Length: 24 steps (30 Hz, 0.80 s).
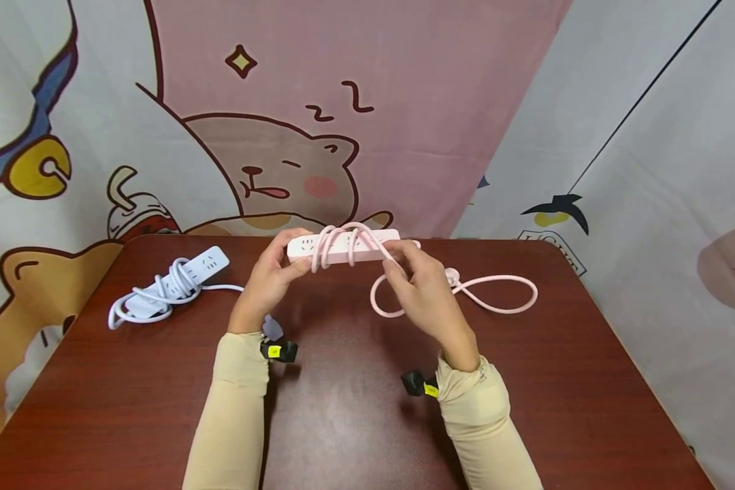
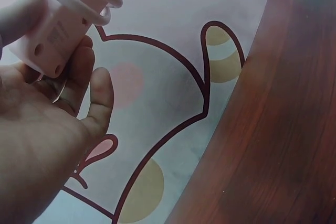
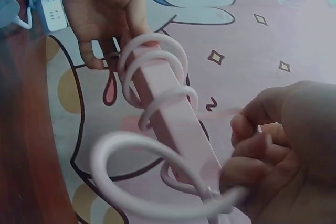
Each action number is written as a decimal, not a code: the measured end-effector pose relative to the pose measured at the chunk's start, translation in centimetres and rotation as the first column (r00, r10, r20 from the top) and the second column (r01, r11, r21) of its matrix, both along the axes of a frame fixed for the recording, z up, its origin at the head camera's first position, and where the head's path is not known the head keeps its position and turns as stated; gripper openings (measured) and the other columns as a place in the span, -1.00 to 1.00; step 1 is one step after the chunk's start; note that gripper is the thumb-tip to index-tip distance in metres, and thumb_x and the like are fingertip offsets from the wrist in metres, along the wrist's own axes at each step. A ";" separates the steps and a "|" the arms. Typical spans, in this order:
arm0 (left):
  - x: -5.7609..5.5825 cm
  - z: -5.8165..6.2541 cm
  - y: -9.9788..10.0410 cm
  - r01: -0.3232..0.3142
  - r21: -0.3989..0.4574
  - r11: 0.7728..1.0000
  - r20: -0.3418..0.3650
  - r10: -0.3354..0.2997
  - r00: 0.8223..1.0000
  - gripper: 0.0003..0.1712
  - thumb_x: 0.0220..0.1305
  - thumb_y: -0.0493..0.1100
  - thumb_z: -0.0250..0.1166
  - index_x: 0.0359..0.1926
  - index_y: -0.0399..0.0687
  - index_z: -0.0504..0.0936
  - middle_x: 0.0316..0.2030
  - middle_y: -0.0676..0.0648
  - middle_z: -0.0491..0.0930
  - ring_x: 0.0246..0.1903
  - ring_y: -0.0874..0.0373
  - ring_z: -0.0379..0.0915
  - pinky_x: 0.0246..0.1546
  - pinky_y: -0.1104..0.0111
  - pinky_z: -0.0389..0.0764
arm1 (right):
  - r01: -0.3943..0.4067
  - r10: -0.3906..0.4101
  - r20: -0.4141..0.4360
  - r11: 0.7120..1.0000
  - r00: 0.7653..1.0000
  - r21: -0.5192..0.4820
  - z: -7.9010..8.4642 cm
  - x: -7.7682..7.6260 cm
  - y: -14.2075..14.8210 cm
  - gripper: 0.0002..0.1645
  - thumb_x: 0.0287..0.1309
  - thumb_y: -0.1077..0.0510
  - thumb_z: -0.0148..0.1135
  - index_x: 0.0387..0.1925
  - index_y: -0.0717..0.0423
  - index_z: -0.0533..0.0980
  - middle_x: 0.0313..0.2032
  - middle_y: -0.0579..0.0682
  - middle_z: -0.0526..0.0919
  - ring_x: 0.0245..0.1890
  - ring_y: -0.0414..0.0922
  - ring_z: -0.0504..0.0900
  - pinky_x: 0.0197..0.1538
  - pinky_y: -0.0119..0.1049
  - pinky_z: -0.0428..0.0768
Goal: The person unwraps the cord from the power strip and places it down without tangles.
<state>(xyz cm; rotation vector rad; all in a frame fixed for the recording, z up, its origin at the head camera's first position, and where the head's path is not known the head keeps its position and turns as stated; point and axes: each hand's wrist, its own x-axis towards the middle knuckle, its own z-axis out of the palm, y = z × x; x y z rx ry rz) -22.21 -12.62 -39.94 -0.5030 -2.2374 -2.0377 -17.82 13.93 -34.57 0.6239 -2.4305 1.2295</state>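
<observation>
A pink power strip (image 1: 373, 238) is held up above the table's far side, with several loops of its pink cord (image 1: 326, 250) around it. My left hand (image 1: 266, 282) grips the strip's left end between thumb and fingers; the left wrist view shows the strip's underside (image 2: 58, 40). At the other end, my right hand (image 1: 429, 292) pinches the cord, and a loose bend of cord (image 3: 100, 156) bulges out in the right wrist view. The rest of the cord (image 1: 508, 278) lies looped on the table by a round pink plug (image 1: 452, 275).
On the left of the brown table (image 1: 355, 408) lies a white power strip (image 1: 211, 264) wrapped in its own cord. Its grey plug (image 1: 272, 328) is near my left wrist. A cartoon-printed curtain (image 1: 416, 102) hangs behind the table's far edge.
</observation>
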 end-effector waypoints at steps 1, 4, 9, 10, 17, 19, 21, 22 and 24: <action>0.0 0.1 0.0 0.001 -0.002 1.000 -0.001 -0.001 1.000 -0.50 0.38 -0.37 0.23 0.31 -0.23 0.39 0.10 0.05 0.44 -0.02 0.23 0.41 -0.08 0.51 0.55 | 0.007 -0.007 -0.026 1.000 1.000 0.004 0.0 -0.1 0.2 -0.73 0.36 0.28 0.21 0.05 0.23 0.60 -0.35 0.05 0.67 -0.46 -0.21 0.44 -0.36 -0.42 0.42; 0.0 0.1 0.0 0.002 -0.021 1.000 -0.008 -0.002 1.000 -0.50 0.37 -0.36 0.25 0.30 -0.22 0.42 0.07 0.04 0.45 -0.03 0.23 0.42 -0.08 0.51 0.56 | 0.028 -0.026 -0.093 1.000 0.995 0.011 0.2 -0.2 0.7 -0.75 0.36 0.25 0.25 0.02 0.20 0.65 -0.35 0.04 0.70 -0.45 -0.19 0.50 -0.34 -0.37 0.47; -0.1 -0.1 -0.1 0.009 -0.055 0.998 -0.034 -0.011 0.999 -0.51 0.33 -0.37 0.30 0.26 -0.23 0.47 0.03 0.02 0.50 -0.07 0.25 0.46 -0.07 0.53 0.56 | 0.063 -0.056 -0.186 0.998 0.981 0.032 0.3 -0.6 1.6 -0.79 0.32 0.22 0.32 -0.05 0.17 0.71 -0.23 0.06 0.80 -0.34 -0.14 0.65 -0.24 -0.28 0.59; -0.1 -0.2 -0.1 0.014 -0.060 0.998 -0.041 -0.016 0.999 -0.51 0.33 -0.38 0.31 0.26 -0.24 0.48 0.02 0.02 0.51 -0.07 0.25 0.46 -0.07 0.53 0.56 | 0.067 -0.059 -0.197 0.997 0.979 0.036 0.3 -0.6 1.8 -0.79 0.32 0.22 0.32 -0.06 0.17 0.71 -0.21 0.07 0.81 -0.33 -0.14 0.67 -0.23 -0.29 0.59; 0.2 -0.2 -0.4 0.054 -0.096 0.994 -0.038 -0.058 0.998 -0.53 0.33 -0.33 0.33 0.24 -0.16 0.51 -0.02 0.08 0.55 -0.07 0.23 0.46 -0.06 0.49 0.56 | 0.087 -0.084 -0.178 0.996 0.980 0.009 0.5 -0.8 3.2 -0.81 0.28 0.21 0.37 -0.09 0.14 0.75 -0.23 0.04 0.82 -0.34 -0.20 0.67 -0.21 -0.60 0.51; 0.3 0.0 -0.5 0.069 -0.103 0.992 -0.035 -0.073 0.997 -0.53 0.34 -0.30 0.33 0.25 -0.12 0.52 -0.01 0.08 0.56 -0.04 0.20 0.45 -0.05 0.45 0.54 | 0.088 -0.089 -0.162 0.996 0.983 -0.014 0.7 -0.7 3.6 -0.82 0.28 0.20 0.37 -0.11 0.13 0.75 -0.24 0.04 0.82 -0.35 -0.24 0.66 -0.23 -0.63 0.49; 0.5 0.1 -0.5 0.086 -0.101 0.991 -0.029 -0.090 0.996 -0.54 0.34 -0.27 0.33 0.24 -0.09 0.53 0.01 0.07 0.57 -0.01 0.17 0.44 -0.03 0.41 0.53 | 0.092 -0.097 -0.148 0.995 0.984 -0.038 0.8 -0.7 4.0 -0.82 0.28 0.19 0.38 -0.12 0.12 0.76 -0.27 0.04 0.82 -0.39 -0.29 0.61 -0.27 -0.62 0.47; 0.5 0.2 -0.5 0.097 -0.099 0.990 -0.025 -0.100 0.995 -0.54 0.34 -0.25 0.34 0.24 -0.07 0.53 0.02 0.07 0.58 0.00 0.16 0.44 -0.02 0.40 0.53 | 0.095 -0.101 -0.137 0.994 0.985 -0.050 0.8 -0.7 4.2 -0.83 0.28 0.19 0.38 -0.12 0.11 0.76 -0.28 0.03 0.82 -0.42 -0.31 0.58 -0.31 -0.61 0.46; 0.6 0.4 -0.5 0.113 -0.095 0.989 -0.015 -0.115 0.993 -0.54 0.33 -0.23 0.35 0.23 -0.04 0.55 0.04 0.05 0.58 0.02 0.13 0.45 0.00 0.37 0.53 | 0.102 -0.110 -0.112 0.992 0.988 -0.074 0.8 -0.7 4.6 -0.83 0.28 0.18 0.38 -0.13 0.11 0.76 -0.34 0.04 0.81 -0.48 -0.33 0.52 -0.38 -0.59 0.43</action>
